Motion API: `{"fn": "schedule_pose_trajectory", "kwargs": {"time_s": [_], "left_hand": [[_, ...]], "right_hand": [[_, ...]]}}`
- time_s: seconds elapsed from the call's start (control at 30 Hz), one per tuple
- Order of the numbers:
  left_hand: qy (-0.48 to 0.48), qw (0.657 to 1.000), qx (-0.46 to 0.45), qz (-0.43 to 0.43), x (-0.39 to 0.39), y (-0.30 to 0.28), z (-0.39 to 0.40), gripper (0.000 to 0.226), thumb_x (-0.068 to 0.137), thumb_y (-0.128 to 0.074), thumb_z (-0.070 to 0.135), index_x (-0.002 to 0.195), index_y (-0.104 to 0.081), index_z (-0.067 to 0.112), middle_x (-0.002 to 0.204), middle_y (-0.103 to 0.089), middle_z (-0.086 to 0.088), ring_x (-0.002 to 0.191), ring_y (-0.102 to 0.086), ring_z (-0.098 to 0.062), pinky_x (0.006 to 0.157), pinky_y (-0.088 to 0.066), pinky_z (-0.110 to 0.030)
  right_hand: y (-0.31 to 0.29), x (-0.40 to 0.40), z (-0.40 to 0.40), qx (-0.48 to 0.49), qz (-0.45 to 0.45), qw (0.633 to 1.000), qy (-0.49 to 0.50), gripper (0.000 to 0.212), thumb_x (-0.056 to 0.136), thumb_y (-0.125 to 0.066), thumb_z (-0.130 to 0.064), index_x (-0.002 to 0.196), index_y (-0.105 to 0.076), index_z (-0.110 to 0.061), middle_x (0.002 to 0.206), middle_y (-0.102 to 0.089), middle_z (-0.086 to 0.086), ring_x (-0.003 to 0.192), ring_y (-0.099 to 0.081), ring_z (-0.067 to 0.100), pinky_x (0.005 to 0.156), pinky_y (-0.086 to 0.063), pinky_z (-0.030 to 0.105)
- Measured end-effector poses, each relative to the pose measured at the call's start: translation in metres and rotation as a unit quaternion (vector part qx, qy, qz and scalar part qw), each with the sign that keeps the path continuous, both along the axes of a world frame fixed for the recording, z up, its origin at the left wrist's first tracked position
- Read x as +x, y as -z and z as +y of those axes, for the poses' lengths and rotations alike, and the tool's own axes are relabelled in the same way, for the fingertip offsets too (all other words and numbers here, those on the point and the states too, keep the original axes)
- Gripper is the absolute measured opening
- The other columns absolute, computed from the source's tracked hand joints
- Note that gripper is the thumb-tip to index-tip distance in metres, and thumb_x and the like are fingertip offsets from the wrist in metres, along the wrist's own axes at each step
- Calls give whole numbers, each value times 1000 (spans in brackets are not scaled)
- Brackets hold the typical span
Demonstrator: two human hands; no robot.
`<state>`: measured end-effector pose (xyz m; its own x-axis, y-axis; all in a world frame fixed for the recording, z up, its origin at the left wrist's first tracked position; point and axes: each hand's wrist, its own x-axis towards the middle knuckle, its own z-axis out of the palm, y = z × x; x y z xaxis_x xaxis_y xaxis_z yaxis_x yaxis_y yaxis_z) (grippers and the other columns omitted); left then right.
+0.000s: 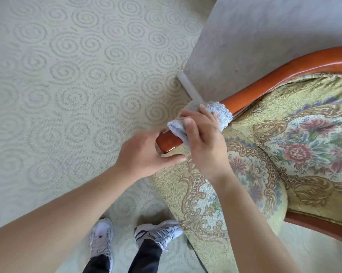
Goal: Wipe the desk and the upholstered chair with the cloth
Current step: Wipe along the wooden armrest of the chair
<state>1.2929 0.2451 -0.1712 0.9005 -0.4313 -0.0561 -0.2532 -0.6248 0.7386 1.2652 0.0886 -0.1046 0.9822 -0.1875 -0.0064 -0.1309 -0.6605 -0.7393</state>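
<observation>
The upholstered chair (296, 154) has floral green-gold fabric and a glossy red-brown wooden armrest (274, 79). A pale blue fluffy cloth (222, 113) is wrapped over the armrest near its front end. My right hand (203, 134) presses the cloth onto the wood, fingers curled round it. My left hand (144, 154) grips the armrest's front end just left of the cloth. The desk is not in view.
Pale carpet with a spiral pattern (67, 85) covers the floor on the left. A light wall (264, 36) with a white skirting board (189, 89) stands right behind the chair. My two feet in white trainers (134, 237) stand at the bottom.
</observation>
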Motion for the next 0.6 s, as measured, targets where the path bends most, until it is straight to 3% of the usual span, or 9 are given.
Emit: {"fn": "schedule_pose_trajectory", "kwargs": {"time_s": [0.1, 0.2, 0.3, 0.4, 0.53, 0.6], "left_hand": [[-17, 1000, 23, 2, 2, 9, 0, 40, 68, -67, 73, 72, -43, 41, 61, -58, 17, 59, -61, -10, 51, -44, -25], [-16, 999, 30, -27, 3, 15, 1, 40, 72, -70, 72, 70, -43, 43, 54, -51, 18, 50, -53, -6, 47, -40, -23], [-7, 999, 48, -20, 3, 16, 0, 37, 75, -64, 77, 82, -61, 41, 54, -55, 16, 48, -52, 1, 46, -46, -23], [-5, 998, 68, -6, 3, 16, -1, 52, 78, -61, 77, 98, -69, 29, 61, -62, 13, 52, -57, -2, 53, -55, -28], [-20, 998, 53, 7, 2, 12, -3, 37, 76, -67, 70, 79, -56, 35, 54, -52, 16, 49, -51, -2, 49, -45, -24], [-32, 997, 73, 14, 2, 12, -4, 39, 74, -68, 64, 64, -44, 34, 49, -42, 15, 49, -53, -13, 47, -36, -24]], "right_hand": [[18, -5, 10, -133, -19, 989, -56, 35, 100, -47, -25, 127, -67, -17, 140, -58, 2, 146, -30, 29, 121, -2, 42], [27, 10, -9, -234, -2, 970, -68, 46, 103, -33, -44, 137, -59, -26, 151, -48, 5, 148, -27, 32, 122, -3, 46], [24, 38, -45, -224, 21, 974, 6, 59, 100, -22, -49, 137, -58, -21, 151, -48, 8, 148, -27, 31, 123, -11, 52], [24, 48, -51, -194, 42, 978, 60, 53, 99, -27, -42, 131, -63, -20, 149, -50, 5, 150, -21, 30, 123, -5, 51], [28, 23, -12, -187, -23, 981, 36, 31, 103, -44, -25, 113, -71, -13, 133, -61, 10, 145, -30, 38, 119, -13, 61], [35, 1, 9, -224, -57, 972, -34, 31, 102, -42, -23, 117, -68, -15, 134, -61, 8, 145, -30, 37, 118, -13, 62]]}}
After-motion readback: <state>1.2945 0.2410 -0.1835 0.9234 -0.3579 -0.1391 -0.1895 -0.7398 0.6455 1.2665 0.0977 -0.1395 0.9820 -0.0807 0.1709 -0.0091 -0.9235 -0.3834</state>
